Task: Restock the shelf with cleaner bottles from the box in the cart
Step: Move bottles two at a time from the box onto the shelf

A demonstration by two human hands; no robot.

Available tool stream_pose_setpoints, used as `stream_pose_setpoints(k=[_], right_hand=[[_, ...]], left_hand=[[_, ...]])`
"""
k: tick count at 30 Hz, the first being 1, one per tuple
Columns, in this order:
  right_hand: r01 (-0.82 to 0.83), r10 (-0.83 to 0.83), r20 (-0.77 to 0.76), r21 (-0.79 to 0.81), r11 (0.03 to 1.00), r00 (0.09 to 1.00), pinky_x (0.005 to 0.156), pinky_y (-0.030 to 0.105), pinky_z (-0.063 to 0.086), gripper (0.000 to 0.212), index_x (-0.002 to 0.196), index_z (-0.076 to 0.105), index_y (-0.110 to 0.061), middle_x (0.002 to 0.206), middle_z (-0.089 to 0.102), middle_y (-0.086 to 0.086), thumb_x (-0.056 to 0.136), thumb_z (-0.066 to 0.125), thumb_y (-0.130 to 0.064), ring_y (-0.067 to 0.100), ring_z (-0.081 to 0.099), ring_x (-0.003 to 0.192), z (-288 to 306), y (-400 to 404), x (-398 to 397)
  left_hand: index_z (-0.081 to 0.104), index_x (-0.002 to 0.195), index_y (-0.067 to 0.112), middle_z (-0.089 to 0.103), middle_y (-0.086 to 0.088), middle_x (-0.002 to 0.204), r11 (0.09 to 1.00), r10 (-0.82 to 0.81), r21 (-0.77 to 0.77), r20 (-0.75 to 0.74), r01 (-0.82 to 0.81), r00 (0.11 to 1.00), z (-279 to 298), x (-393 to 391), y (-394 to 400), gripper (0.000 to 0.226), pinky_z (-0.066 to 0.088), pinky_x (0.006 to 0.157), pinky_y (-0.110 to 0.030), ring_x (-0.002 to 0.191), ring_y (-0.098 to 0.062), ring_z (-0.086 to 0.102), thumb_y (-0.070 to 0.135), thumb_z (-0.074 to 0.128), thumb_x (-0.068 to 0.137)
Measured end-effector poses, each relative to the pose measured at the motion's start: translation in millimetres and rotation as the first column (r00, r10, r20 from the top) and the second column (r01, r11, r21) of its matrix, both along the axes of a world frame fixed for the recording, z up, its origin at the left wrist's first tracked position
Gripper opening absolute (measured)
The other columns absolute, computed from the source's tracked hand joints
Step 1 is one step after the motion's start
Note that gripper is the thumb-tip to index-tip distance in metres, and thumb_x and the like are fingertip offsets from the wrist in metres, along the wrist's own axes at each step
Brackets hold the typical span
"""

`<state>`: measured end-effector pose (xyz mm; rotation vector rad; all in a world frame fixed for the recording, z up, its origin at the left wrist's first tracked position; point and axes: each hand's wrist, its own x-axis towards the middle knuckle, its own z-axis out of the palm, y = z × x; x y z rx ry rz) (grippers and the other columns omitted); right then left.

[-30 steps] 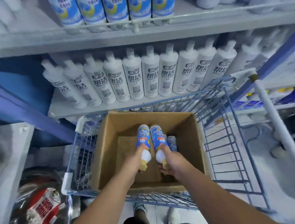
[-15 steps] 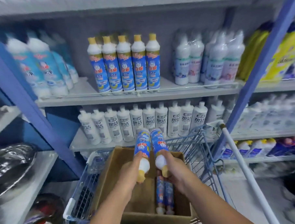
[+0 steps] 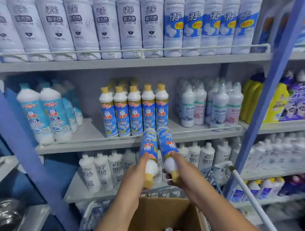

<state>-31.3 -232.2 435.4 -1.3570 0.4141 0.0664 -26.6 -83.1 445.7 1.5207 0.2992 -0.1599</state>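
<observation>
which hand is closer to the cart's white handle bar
Right. The right hand, gripping a cleaner bottle, is just left of the white handle bar. The left hand, holding the other bottle, is farther left.

We see our left hand [image 3: 138,171] and right hand [image 3: 181,171] bare, with no gloves, rings or watch on them. Both forearms are uncovered up to the frame's lower edge, so no sleeve shows on either.
</observation>
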Motion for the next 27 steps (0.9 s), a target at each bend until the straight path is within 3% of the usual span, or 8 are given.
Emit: stream_pose_setpoints(k=[5,9,12,15,18,22,25,27], right_hand=[[0.055,-0.055,0.013,-0.008,0.998,0.998,0.057,0.031,0.053,0.039,0.103,0.068,-0.006,0.076,0.071,0.012,0.098,0.053,-0.042,0.022,0.062,0.062,6.1,13.0,20.2],[0.086,-0.087,0.001,0.015,0.996,0.996,0.056,0.030,0.052,0.041,0.102,0.066,-0.004,0.072,0.070,0.012,0.099,0.053,-0.042,0.023,0.062,0.059,5.0,14.7,28.6],[0.096,-0.096,-0.012,-0.018,0.995,0.995,0.058,0.031,0.054,0.043,0.105,0.066,-0.007,0.080,0.073,0.015,0.096,0.055,-0.047,0.024,0.065,0.062,1.4,5.8,35.4],[0.070,-0.070,-0.013,-0.014,0.997,0.997,0.059,0.031,0.054,0.043,0.106,0.066,-0.008,0.083,0.074,0.016,0.096,0.054,-0.048,0.022,0.065,0.063,0.9,-2.7,39.2],[0.044,-0.044,-0.013,-0.028,0.999,0.999,0.059,0.031,0.055,0.042,0.107,0.066,-0.008,0.087,0.073,0.017,0.097,0.053,-0.047,0.022,0.065,0.063,0.0,-6.4,40.5],[0.031,-0.031,-0.012,-0.037,0.999,0.999,0.060,0.031,0.056,0.042,0.106,0.065,-0.007,0.086,0.073,0.016,0.098,0.052,-0.046,0.023,0.065,0.065,-2.6,-10.7,43.0],[0.020,-0.020,-0.002,-0.026,0.999,1.000,0.061,0.032,0.055,0.041,0.106,0.065,-0.008,0.086,0.071,0.016,0.097,0.053,-0.046,0.024,0.064,0.066,-4.8,-13.6,46.1],[0.015,-0.015,0.003,-0.010,1.000,1.000,0.062,0.033,0.054,0.042,0.107,0.066,-0.009,0.084,0.070,0.014,0.096,0.054,-0.047,0.023,0.063,0.065,-6.3,-14.3,49.1]], left_hand=[[0.069,0.083,0.017,0.076,-0.013,0.078,1.000,0.001,0.013,-0.004,-0.001,1.000,2.0,31.3,9.8,0.044,0.050,0.061,-0.031,0.072,-0.027,0.072,0.060,0.059,0.086],[0.065,0.084,0.018,0.076,-0.014,0.077,1.000,-0.028,0.012,-0.003,0.028,1.000,-2.5,47.2,9.5,0.037,0.049,0.054,-0.026,0.067,-0.026,0.072,0.055,0.059,0.089],[0.067,0.087,0.018,0.076,-0.014,0.078,1.000,-0.024,-0.003,-0.033,0.024,0.999,-9.3,56.5,4.4,0.045,0.057,0.069,-0.041,0.075,-0.032,0.074,0.063,0.063,0.081],[0.068,0.086,0.017,0.076,-0.013,0.076,1.000,0.000,0.002,-0.043,0.000,0.999,-9.6,60.2,-1.0,0.050,0.055,0.072,-0.040,0.074,-0.031,0.073,0.066,0.064,0.077],[0.068,0.086,0.019,0.076,-0.013,0.084,1.000,0.024,0.009,-0.052,-0.023,0.998,-9.1,63.2,-6.3,0.064,0.058,0.082,-0.048,0.080,-0.031,0.074,0.076,0.062,0.057],[0.064,0.083,0.020,0.073,-0.014,0.090,0.999,0.046,0.011,-0.044,-0.046,0.998,-11.3,67.1,-13.7,0.057,0.058,0.084,-0.056,0.083,-0.033,0.073,0.073,0.067,0.062],[0.065,0.084,0.020,0.073,-0.014,0.088,0.999,0.050,-0.001,-0.051,-0.050,0.997,-12.9,70.3,-18.1,0.068,0.059,0.083,-0.055,0.082,-0.033,0.073,0.077,0.063,0.048],[0.065,0.084,0.019,0.075,-0.012,0.079,0.999,0.052,-0.014,-0.044,-0.052,0.998,-15.8,71.8,-19.1,0.058,0.059,0.078,-0.047,0.080,-0.032,0.073,0.072,0.066,0.062]])
